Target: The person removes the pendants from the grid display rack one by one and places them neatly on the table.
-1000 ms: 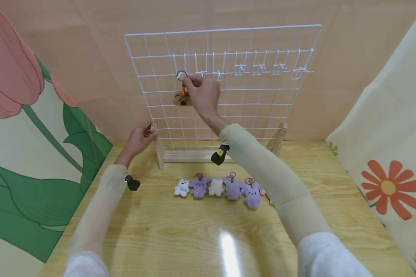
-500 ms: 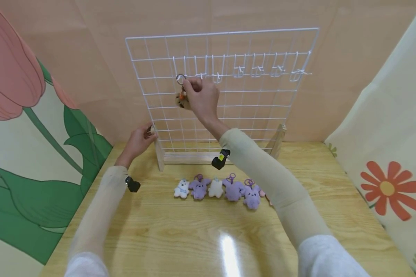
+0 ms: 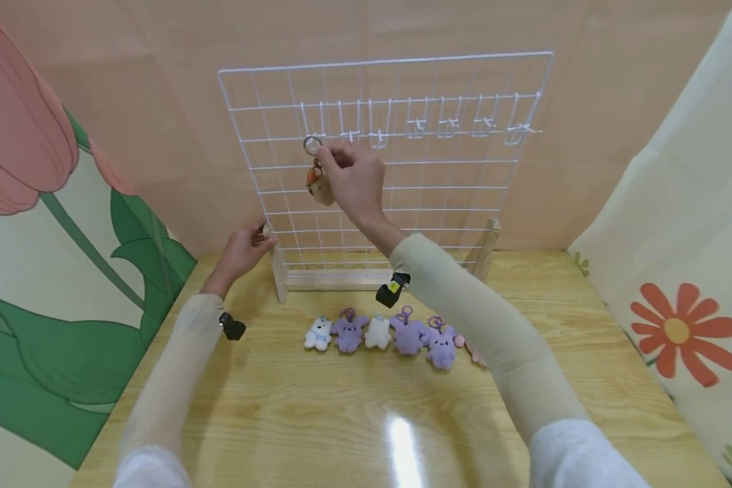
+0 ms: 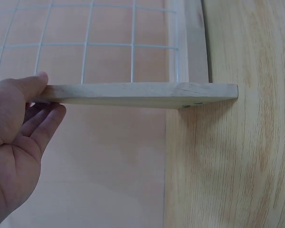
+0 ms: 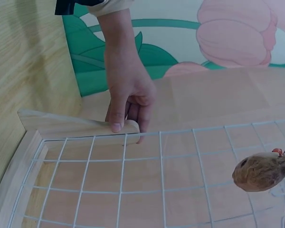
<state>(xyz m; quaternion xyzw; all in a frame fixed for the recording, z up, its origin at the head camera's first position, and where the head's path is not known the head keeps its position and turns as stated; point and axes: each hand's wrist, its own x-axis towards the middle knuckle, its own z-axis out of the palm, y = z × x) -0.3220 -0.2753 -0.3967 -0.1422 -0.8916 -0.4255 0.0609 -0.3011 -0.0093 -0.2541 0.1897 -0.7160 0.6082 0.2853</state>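
Observation:
My right hand [image 3: 356, 177] pinches a brown plush keychain [image 3: 321, 189] just below its metal ring [image 3: 312, 145]. The ring overlaps the leftmost white hook on the wire grid rack [image 3: 385, 62]; whether it is round the hook's tip I cannot tell. In the right wrist view the plush [image 5: 262, 172] hangs beside the grid, with only a sliver of the hand at the edge. At the rack's left side, my left hand [image 3: 244, 245] grips the top of the wooden end support [image 4: 133, 90], thumb on one face and fingers on the other.
Several plush keychains lie in a row before the rack: white bears [image 3: 318, 335] and purple ones [image 3: 348, 333], with a pink one [image 3: 474, 354] partly behind my right sleeve. More white hooks [image 3: 449, 126] line the grid to the right. A flowered cloth [image 3: 677, 325] borders the table.
The brown plush has turned and swung beside my right hand, its face now angled away. The rack and the hand sit slightly lower in the view. My left hand keeps its hold.

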